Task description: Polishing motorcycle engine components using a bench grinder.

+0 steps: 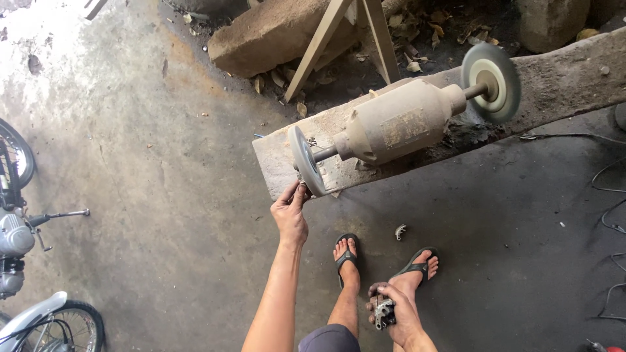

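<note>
Daylight, glare upper left | soft shadows | sharp | slight edge distortion

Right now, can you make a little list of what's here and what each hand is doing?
place: concrete floor, outdoors-like workshop
machine: bench grinder with a wheel at each end, on a wooden beam
left hand: raised, fingers at the near wheel, maybe pinching something small; too small to tell
right hand: low by the feet, gripping a small metal part
on floor: another small metal piece ahead of the feet
feet: in flip-flops
left edge: motorbike
right edge: cables
</note>
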